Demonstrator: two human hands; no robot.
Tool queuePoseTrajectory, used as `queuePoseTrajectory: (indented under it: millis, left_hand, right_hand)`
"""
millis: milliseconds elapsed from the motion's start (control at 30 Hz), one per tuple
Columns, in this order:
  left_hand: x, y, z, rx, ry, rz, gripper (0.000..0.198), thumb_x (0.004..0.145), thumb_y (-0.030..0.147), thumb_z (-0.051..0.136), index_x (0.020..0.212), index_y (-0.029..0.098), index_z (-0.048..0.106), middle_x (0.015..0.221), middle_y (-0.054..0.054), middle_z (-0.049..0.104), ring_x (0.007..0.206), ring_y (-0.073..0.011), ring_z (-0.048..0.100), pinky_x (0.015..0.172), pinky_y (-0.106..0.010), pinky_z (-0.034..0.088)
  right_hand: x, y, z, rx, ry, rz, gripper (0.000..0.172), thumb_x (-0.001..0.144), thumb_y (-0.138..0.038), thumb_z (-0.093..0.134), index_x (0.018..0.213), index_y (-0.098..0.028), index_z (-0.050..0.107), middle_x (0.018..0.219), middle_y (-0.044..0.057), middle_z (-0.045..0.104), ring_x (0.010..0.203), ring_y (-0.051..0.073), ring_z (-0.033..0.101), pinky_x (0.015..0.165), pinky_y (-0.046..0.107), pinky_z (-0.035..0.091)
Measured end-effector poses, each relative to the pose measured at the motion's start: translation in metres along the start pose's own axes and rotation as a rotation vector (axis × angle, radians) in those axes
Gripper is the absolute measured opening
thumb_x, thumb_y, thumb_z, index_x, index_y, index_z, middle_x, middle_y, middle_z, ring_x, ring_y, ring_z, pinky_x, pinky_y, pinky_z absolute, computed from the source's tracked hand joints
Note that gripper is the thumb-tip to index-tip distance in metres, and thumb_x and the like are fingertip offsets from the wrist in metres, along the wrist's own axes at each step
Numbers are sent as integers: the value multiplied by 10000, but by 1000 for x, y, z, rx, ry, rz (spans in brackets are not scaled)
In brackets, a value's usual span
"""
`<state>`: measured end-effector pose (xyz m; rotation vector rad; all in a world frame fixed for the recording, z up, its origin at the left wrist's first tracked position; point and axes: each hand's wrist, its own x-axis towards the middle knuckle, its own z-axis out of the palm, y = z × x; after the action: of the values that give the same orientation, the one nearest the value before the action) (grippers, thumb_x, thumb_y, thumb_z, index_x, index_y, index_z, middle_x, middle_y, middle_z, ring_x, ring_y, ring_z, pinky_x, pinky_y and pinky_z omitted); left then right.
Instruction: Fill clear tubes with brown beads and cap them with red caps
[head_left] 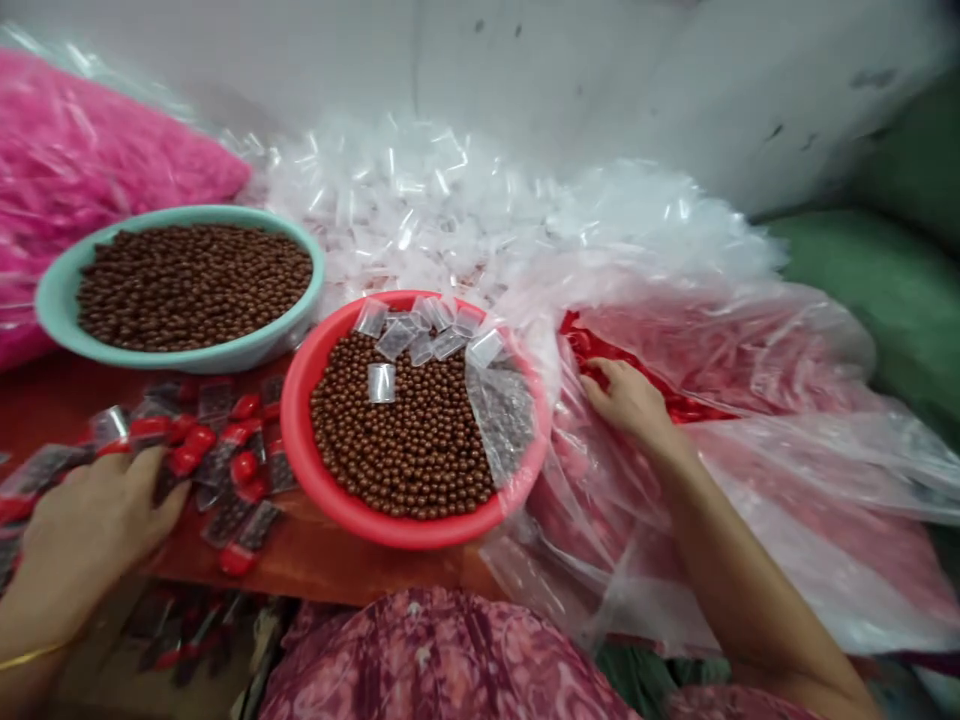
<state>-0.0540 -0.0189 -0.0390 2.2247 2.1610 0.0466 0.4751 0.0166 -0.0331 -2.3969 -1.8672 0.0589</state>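
Apparently small packing workshop, basins (295,430) of brown balls (405,450), bulk plastic bags (795,350), filled red-capped containers (238,545)

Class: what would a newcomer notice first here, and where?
Probably the round red plastic basin of glossy brown balls, near the centre. Behind it, to the left, sits a wide teal plastic basin of similar balls; a clear plastic bag of bright pink pieces fills the upper left.
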Motion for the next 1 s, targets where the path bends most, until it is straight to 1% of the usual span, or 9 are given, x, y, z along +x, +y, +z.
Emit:
queuePoseTrajectory:
  millis: [100,167,233,367,467,633,700,833,1000]
  left_hand:
    - [12,18,-20,74,48,107,302,850,471,335,989,273,516,955,-43,647,908,-311,582,745,-417,448]
    - [16,47,-40,30,160,157,327,872,445,349,1044,226,520,1073,-81,634,1032,-294,570,853,-400,451]
    - [22,83,-55,52,222,197,326,902,402,348,1016,197,575,1009,-78,666,987,-256,593,860,-361,448]
    - [42,141,-55,126,1,453,312,914,276,356,893,158,644,895,-95,686,876,-231,627,749,-310,456]
    - [59,163,-47,201,-79,479,331,890,136,315,968,108,636,921,-136,684,886,-238,645,689,-294,452]
    - [83,181,-36,178,-178,313,523,917,472,335,880,67,665,889,-190,698,883,-302,668,640,-293,445]
    - [90,183,-29,91,-199,295,517,867,548,405,861,99,662,880,-154,704,866,-278,669,628,-269,430]
    - [96,178,-25,-71,-233,343,291,811,429,517,878,165,623,830,-57,703,755,-194,650,581,-237,396]
    - [88,176,-46,223,-304,543,169,814,214,497,862,148,646,887,-93,708,843,-209,654,679,-248,441]
  right_hand:
    - [3,-1,-1,56,39,143,447,819,-377,461,1183,-147,580,1095,141,668,931,265,626,771,376,461]
    - [3,-1,-3,40,37,193,499,799,-401,491,1218,-138,557,1076,156,672,901,278,629,734,377,452]
    - [1,0,-5,15,4,165,475,795,-410,491,1179,-148,589,1037,163,680,871,286,628,698,374,438]
    - [-14,8,-9,25,45,95,402,808,-384,431,1071,-158,636,1019,190,667,891,293,603,698,386,427]
    - [-37,17,-9,113,209,96,356,773,-362,421,993,-177,631,929,167,648,788,262,579,730,395,442]
    - [-67,29,5,248,328,165,269,703,-405,459,858,-232,596,750,103,542,750,285,539,735,430,452]
    - [-71,29,9,288,351,198,247,689,-405,449,829,-247,578,755,108,543,818,309,544,768,455,444]
    - [-71,22,9,352,307,325,265,673,-399,466,863,-249,573,836,131,596,804,295,562,763,443,444]
    - [-72,17,5,389,232,452,342,696,-421,453,946,-233,592,706,64,564,566,216,492,658,389,442]
